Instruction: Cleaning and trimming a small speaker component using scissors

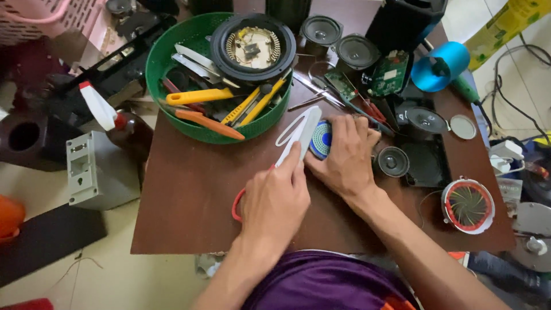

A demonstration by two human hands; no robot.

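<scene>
On the brown table (189,195), the left hand (274,198) grips white snips (298,135), tips against a blue round part (321,139) pressed under the closed right hand (343,154); green tool basket (163,54) beyond.

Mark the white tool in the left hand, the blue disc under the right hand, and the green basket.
white tool (302,133), head view, on its flat white blade.
blue disc (321,139), head view, on its exposed blue face.
green basket (154,60), head view, on its left rim.
</scene>
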